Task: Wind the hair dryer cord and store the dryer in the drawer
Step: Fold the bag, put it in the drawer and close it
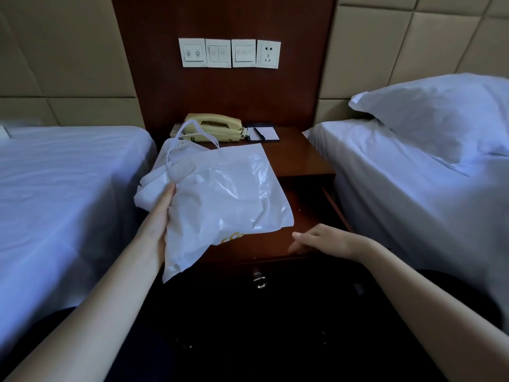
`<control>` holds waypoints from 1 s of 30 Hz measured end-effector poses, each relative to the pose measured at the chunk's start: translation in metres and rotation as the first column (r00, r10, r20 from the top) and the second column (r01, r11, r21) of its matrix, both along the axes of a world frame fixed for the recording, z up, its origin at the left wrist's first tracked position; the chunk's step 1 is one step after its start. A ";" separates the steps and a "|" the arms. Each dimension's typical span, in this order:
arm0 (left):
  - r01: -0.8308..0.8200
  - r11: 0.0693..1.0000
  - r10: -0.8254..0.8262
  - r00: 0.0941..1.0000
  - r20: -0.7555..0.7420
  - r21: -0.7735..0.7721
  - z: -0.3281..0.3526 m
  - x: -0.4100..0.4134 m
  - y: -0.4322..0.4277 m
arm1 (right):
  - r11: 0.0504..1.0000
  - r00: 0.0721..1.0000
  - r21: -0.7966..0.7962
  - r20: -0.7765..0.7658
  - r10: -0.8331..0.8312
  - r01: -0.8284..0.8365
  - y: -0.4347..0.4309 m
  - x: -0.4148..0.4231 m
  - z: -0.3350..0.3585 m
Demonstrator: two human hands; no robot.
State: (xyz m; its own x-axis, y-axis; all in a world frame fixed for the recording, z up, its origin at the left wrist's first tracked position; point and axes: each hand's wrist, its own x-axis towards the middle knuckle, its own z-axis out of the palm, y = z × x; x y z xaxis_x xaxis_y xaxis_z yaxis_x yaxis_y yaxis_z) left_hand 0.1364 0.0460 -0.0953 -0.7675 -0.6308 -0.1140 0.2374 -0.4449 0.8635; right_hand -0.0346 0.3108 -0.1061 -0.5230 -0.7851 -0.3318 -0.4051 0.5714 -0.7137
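Drawer (312, 208): top drawer of the table, pulled out toward the person; a strip of its dark wooden bottom and its right wall show to the right of the bag, the rest is hidden under the bag
Bag (228, 194): white, glossy plastic with 2 loop handles at its far end; it is held slanted above the open drawer, its far end over the table top, its near corner hanging past the drawer's front
Bag contents: the plastic is opaque and crumpled, so what is inside cannot be told
Hair dryer: not seen as such; whether it is in the bag cannot be told
Left hand (158, 216): grips the bag at its bunched left edge, thumb lying on top, fingers tucked behind the plastic
Right hand (322, 239): at the drawer's front rim, right of the bag and apart from it, fingers loosely bent and blurred; whether they clasp the rim cannot be told
Drawer front: dark, with a metal pull (259, 279) below the rim
Table (298, 158): dark reddish wood, between 2 beds
On the table: a cream telephone (213, 127) at the back, and just right of it a notepad (266, 133) in a dark holder with a pen lying on it
Wall panel: 3 switch plates (217, 53) and 1 socket (268, 54) in a row
Beds: left bed (55, 188) with a white sheet; right bed (413, 205) with a white pillow (440, 114)
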 end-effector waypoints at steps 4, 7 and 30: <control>0.066 0.996 -0.061 0.995 0.082 -0.054 0.004 0.001 -0.010 | 0.956 0.955 -0.116 0.160 -0.251 0.270 0.002 -0.008 0.012; 0.119 0.988 -0.099 0.977 0.189 -0.097 0.011 -0.004 -0.008 | 0.853 0.899 -0.292 0.059 -0.434 0.432 -0.009 -0.022 0.021; 0.434 0.887 -0.267 0.759 0.593 -0.157 -0.009 -0.067 0.017 | 0.535 0.594 -0.277 0.509 -0.623 0.798 -0.028 -0.067 -0.028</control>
State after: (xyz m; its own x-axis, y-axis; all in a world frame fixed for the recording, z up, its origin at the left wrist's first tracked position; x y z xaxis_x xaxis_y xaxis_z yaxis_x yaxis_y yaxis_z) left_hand 0.0696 0.0634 -0.1042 -0.8016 -0.3977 -0.4463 -0.4313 -0.1323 0.8925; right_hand -0.1021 0.2824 -0.1346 -0.9046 -0.2832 -0.3187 0.2863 0.1506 -0.9462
